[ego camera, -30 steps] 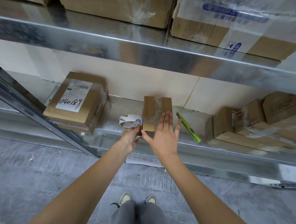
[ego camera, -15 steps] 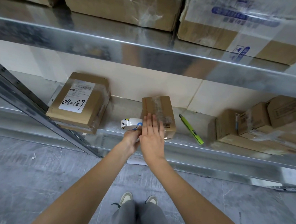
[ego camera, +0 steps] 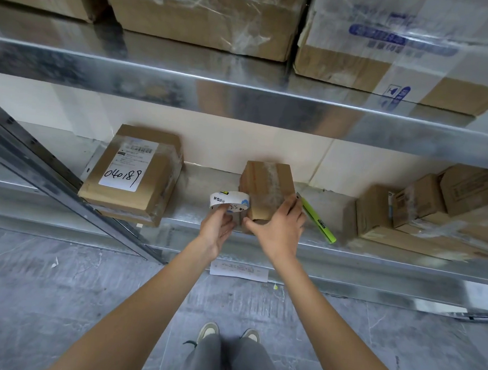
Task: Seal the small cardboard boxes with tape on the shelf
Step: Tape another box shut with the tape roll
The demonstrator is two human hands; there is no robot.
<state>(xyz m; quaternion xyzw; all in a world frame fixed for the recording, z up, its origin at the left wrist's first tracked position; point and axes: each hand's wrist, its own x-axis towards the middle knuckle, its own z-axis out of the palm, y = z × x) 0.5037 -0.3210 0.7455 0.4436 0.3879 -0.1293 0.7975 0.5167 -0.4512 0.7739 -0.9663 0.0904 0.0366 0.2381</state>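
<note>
Small box (ego camera: 265, 192) closed, contents unseen; clear tape strip along top; right hand (ego camera: 280, 230) grips its near corner; left hand (ego camera: 218, 226) pinches tape roll (ego camera: 229, 202).

Green utility knife (ego camera: 318, 220) at 3 o'clock on the shelf; paper slip (ego camera: 239, 269) on floor at 6 o'clock; grey shoes (ego camera: 209, 330).

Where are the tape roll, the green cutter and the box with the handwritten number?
tape roll (ego camera: 229, 201): head view, white outer band.
green cutter (ego camera: 318, 221): head view, middle of handle.
numbered box (ego camera: 132, 174): head view, white label.
</note>
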